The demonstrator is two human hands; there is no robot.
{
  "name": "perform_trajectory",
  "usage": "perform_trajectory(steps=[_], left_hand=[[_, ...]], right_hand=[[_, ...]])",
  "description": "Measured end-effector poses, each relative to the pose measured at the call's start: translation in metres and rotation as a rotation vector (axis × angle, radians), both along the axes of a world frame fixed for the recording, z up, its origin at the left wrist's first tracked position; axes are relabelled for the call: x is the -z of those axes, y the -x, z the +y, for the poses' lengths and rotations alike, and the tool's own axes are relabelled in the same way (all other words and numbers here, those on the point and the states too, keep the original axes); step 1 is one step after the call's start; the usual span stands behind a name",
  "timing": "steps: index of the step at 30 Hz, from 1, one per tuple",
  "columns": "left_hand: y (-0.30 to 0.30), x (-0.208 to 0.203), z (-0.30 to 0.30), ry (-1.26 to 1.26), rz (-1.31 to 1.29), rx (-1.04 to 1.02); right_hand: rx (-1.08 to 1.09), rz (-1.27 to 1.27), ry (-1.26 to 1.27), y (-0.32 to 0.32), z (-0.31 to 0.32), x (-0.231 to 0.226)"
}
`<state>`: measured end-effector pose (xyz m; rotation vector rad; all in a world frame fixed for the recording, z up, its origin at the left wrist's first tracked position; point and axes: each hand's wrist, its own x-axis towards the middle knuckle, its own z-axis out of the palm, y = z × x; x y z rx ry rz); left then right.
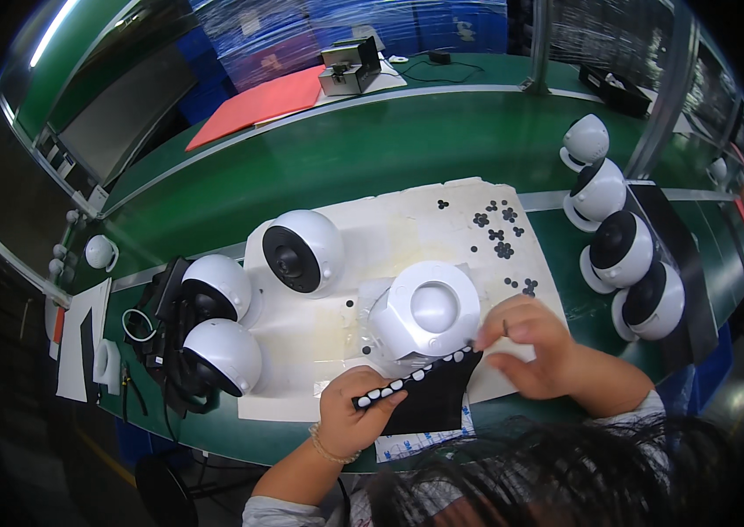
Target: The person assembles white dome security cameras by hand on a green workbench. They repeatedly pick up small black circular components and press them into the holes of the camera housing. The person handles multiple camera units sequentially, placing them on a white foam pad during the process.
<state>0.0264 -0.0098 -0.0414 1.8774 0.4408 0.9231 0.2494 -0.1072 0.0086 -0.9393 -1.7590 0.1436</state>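
Left hand (356, 408) pinches the black sheet (429, 400) by its white-spotted edge, before the white dome camera (433, 309); right hand (530, 347) too blurred to tell its grip; peeling seems the step, next likely needing a fine, clean pinch

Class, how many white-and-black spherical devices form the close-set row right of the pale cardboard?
4: the nearest white-and-black sphere; the second sphere behind it; the third sphere farther back; the farthest sphere beyond.
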Motion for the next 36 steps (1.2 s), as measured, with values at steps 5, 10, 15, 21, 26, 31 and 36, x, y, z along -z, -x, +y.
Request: perform_trajectory(steps=[5,10,15,21,26,31,36], left_hand=[[-0.006,-0.007,-0.001,-0.205,0.007,0.038],[0.000,-0.001,0.000,-0.177,0.065,0.066],[-0.010,0.000,-0.001,-0.526,0.016,0.022],[-0.003,0.002,0.005,-0.613,0.061,0.131],[-0.004,-0.006,0.010,-0.613,0.048,0.202],[-0.001,0.000,0.013,-0.673,0.057,0.214],[-0.002,-0.008,0.011,-0.627,0.065,0.207]], right_hand=[[-0.049,-0.161,0.134,0.021,0.007,-0.005],[-0.200,-0.129,0.539,0.016,-0.001,-0.035],[0.046,0.017,-0.018,-0.001,0.016,0.000],[-0.018,0.421,0.344,-0.006,0.052,-0.001],[-0.053,0.413,0.367,-0.009,0.054,0.004],[-0.065,0.399,0.370,-0.009,0.053,0.004],[-0.015,0.319,0.322,-0.007,0.052,0.003]])
